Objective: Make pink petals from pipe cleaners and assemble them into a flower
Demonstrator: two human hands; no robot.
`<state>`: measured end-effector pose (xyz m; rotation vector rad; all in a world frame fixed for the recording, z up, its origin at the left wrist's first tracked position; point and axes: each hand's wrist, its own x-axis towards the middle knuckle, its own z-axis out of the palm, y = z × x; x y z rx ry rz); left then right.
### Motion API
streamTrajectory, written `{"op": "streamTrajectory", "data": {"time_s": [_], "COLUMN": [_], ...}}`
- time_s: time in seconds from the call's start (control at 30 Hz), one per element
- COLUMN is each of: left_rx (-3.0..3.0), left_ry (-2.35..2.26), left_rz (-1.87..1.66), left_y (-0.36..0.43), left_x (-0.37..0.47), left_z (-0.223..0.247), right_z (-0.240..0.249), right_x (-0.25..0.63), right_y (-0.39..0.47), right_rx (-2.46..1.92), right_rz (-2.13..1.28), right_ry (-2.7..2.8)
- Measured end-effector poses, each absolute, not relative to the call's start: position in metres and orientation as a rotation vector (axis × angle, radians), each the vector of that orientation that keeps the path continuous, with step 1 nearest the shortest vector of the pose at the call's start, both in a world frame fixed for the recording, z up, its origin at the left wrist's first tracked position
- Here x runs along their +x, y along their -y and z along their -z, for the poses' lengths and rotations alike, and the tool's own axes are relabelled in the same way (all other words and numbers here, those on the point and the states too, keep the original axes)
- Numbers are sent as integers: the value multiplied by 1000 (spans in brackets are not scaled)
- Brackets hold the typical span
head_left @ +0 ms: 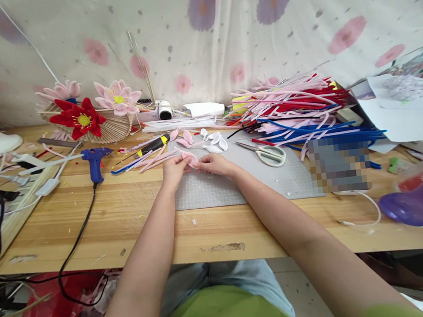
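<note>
A pink fuzzy petal piece [190,157] is held between my two hands above the left part of the grey cutting mat [215,191]. My left hand [175,170] pinches its left end, fingers closed. At its right end, the fingertips of my right hand [215,164] are also closed on it. Just beyond my hands lie several pink petals [183,142] and, to their right, several white petals [215,138]. Pink pipe cleaners [155,160] lie left of my left hand, beside a black and yellow cutter [153,146].
A blue glue gun [95,163] with a black cable stands at the left. Scissors [269,155] lie on the mat's right side. Finished flowers [83,120], a pipe cleaner pile [288,100], and papers [396,119] line the back. A purple object [420,202] sits far right.
</note>
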<state>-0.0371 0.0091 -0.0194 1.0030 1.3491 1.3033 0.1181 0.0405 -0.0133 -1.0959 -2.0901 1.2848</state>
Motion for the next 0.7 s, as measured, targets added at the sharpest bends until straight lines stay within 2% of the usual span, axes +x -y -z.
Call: {"op": "streamTrajectory", "data": {"time_s": [0.1, 0.23, 0.47, 0.7], "left_rx": [1153, 1430, 1124, 1265], "left_ry": [-1295, -1278, -1391, -1391], "left_rz": [-1175, -1074, -1255, -1337], "left_y": [-8, -9, -10, -17], "left_x": [-39, -37, -28, -34], "left_z": [19, 25, 25, 40], "right_z": [14, 14, 14, 17], "right_x": [120, 118, 113, 109], "right_y": [-45, -46, -41, -40], "right_rx": [-1128, -1016, -1047, -1034], "right_rz": [-1268, -1452, -1543, -1521], "right_ry": [1891, 1676, 1407, 1470]}}
